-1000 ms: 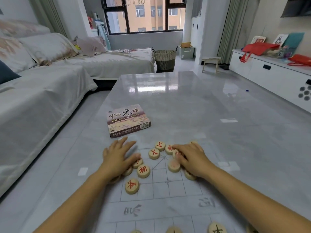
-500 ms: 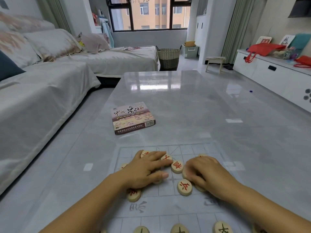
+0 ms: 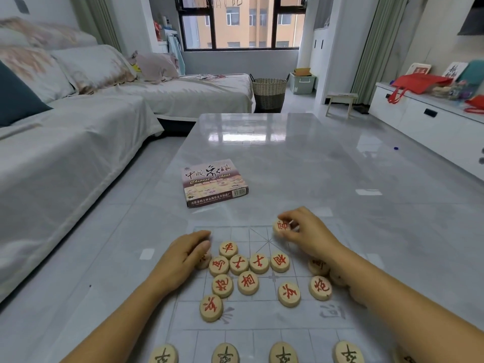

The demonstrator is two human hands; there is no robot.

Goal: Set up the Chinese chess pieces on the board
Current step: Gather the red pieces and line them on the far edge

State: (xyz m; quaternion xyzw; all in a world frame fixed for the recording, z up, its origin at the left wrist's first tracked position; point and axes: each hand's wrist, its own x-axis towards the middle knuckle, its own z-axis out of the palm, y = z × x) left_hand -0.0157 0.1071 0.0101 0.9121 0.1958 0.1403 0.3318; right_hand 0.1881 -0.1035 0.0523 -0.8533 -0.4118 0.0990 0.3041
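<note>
A clear plastic chess board with printed lines lies on the grey table. Several round wooden pieces with red characters lie loose in a cluster on its far half. Black-character pieces stand in a row along the bottom edge of the view. My right hand pinches one red piece, tilted, at the board's far middle. My left hand rests curled at the cluster's left side, its fingers over a partly hidden red piece.
The chess set box lies on the table beyond the board. A covered sofa runs along the left. A white cabinet with red bags stands at the right, a woven basket at the far end.
The hands spread apart from the pile: my right hand lifted a red piece toward the far middle of the board, my left hand slid left. More red pieces now lie uncovered.
</note>
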